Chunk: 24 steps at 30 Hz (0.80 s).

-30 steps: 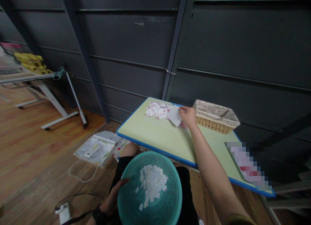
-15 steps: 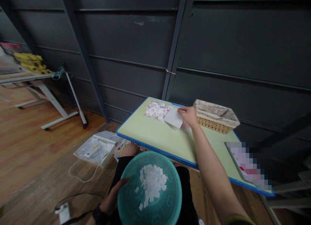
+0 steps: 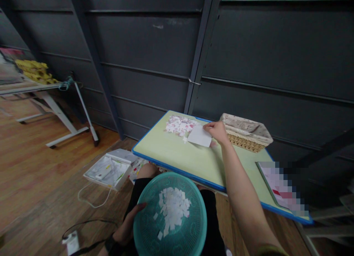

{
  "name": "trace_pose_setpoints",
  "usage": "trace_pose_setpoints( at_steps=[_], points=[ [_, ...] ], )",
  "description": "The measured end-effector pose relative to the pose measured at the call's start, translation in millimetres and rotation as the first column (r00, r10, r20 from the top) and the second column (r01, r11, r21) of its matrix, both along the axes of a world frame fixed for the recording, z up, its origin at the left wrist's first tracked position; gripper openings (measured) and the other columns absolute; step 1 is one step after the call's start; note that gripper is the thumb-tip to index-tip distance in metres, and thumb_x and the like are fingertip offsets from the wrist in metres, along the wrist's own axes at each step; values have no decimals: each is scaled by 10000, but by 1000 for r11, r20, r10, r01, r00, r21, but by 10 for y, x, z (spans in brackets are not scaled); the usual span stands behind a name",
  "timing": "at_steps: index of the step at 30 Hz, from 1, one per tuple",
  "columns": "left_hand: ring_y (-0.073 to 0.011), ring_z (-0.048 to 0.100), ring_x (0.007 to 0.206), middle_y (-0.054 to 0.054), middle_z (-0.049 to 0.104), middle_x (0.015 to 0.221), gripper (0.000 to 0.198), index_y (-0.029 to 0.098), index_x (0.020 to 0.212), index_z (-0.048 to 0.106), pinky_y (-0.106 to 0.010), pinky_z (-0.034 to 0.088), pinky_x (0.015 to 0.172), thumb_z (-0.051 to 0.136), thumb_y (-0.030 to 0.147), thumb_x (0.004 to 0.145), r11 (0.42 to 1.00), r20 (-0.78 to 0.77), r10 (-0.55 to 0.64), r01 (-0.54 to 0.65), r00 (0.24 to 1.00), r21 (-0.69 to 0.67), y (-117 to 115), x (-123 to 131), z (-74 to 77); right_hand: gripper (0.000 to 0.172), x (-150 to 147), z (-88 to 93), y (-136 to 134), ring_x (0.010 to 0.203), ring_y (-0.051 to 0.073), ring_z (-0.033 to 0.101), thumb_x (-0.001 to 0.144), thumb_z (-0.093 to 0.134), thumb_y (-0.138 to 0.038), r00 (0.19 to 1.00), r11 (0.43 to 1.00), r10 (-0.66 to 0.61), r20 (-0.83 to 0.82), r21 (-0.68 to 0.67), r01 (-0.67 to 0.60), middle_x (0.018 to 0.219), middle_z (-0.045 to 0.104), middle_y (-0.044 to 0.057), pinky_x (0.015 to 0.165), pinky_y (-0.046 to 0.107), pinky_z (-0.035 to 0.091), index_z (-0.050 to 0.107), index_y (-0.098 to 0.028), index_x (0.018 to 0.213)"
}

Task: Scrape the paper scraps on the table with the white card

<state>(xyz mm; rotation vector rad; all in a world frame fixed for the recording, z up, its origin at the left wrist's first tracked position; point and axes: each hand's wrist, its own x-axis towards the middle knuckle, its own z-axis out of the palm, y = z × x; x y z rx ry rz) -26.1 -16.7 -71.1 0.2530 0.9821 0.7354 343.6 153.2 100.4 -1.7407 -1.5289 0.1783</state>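
Note:
Between thumb and fingers, my right hand [image 3: 218, 131] pinches the upper right corner of a white sheet of paper [image 3: 200, 135] over the table. Its left edge meets a pile of torn paper scraps [image 3: 178, 125], white with pink bits. My left hand [image 3: 128, 222] grips the left rim of a green plastic colander [image 3: 193, 226], thumb inside, other fingers hidden underneath. The colander rests on my lap. White paper squares [image 3: 173, 208] lie heaped in it.
The pale green table [image 3: 177, 152] has a blue edge. On it stand a cloth-lined wicker basket [image 3: 246, 141] and, at right, a partly blurred flat item [image 3: 273, 186]. An open white box [image 3: 107, 171] and a power adapter [image 3: 72, 242] with cords lie on the floor.
The sheet has shifted slightly right and turned, lying flatter, and a few scraps show at its left corner. My left hand and the colander are nearly unchanged.

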Motion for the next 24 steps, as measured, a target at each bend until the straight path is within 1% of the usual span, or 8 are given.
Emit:
trace_pose_setpoints(
  at_steps=[2, 5, 10, 13, 15, 18, 21, 24],
  points=[
    [-237, 723, 705, -66, 801, 746, 207, 117, 761, 760, -321, 540, 742, 763, 282, 636, 1000, 7, 10, -10, 1000, 1, 3, -3, 1, 313, 10, 10, -12, 647, 208, 612, 654, 538, -264, 1000, 1000, -18, -14, -2, 18, 696, 717, 83, 579, 269, 409, 767, -87, 774],
    [-238, 724, 709, -70, 804, 778, 211, 127, 729, 752, -317, 542, 712, 777, 306, 619, 1000, 22, -15, 16, 1000, -16, 12, 4, 27, 315, 46, 4, -14, 626, 208, 603, 652, 536, -272, 998, 997, -68, -9, 20, 68, 657, 704, 69, 562, 271, 400, 766, -91, 770],
    [-233, 715, 641, -59, 793, 693, 241, 119, 720, 743, -319, 548, 671, 801, 308, 583, 1000, -17, -20, 20, 1000, 2, 3, 9, 67, 303, 101, -38, 17, 633, 205, 606, 642, 544, -287, 999, 1000, 19, -38, -4, -19, 672, 707, 62, 572, 273, 413, 765, -110, 750],
    [-250, 725, 685, -55, 794, 701, 209, 130, 689, 729, -336, 551, 705, 787, 312, 605, 1000, 11, -14, 14, 1000, 10, -5, 7, 53, 320, 111, -49, 28, 621, 208, 604, 650, 542, -302, 998, 999, -44, -36, 25, 44, 674, 706, 66, 578, 282, 423, 767, -109, 772],
    [-254, 731, 725, -65, 801, 758, 200, 125, 717, 731, -343, 549, 741, 767, 302, 631, 1000, 18, -14, 14, 1000, -1, -2, 9, 38, 321, 107, -53, 32, 633, 212, 609, 663, 534, -296, 996, 995, -85, 2, 50, 85, 679, 708, 72, 596, 286, 430, 768, -108, 778],
    [-262, 734, 757, -86, 804, 807, 249, 98, 820, 738, -353, 545, 777, 746, 287, 659, 1000, -21, -18, 17, 1000, -11, 8, 16, 29, 319, 99, -59, 35, 660, 213, 615, 678, 524, -289, 996, 996, -77, 51, 39, 75, 688, 710, 71, 607, 283, 430, 767, -114, 788],
    [-272, 733, 746, -99, 802, 783, 303, 76, 878, 735, -356, 546, 758, 736, 297, 670, 1000, -61, -9, 10, 998, 12, 13, 19, 40, 316, 108, -67, 39, 663, 212, 614, 667, 535, -292, 999, 1000, -27, 32, -4, 27, 692, 710, 68, 585, 274, 420, 765, -111, 787],
    [-258, 731, 752, -96, 802, 817, 270, 90, 872, 735, -351, 544, 764, 729, 276, 676, 1000, -51, -14, 14, 999, -6, 13, 17, 40, 315, 125, -75, 43, 665, 209, 611, 663, 543, -306, 1000, 1000, 2, -18, -10, -2, 706, 712, 67, 573, 270, 408, 763, -112, 779]
  ],
)
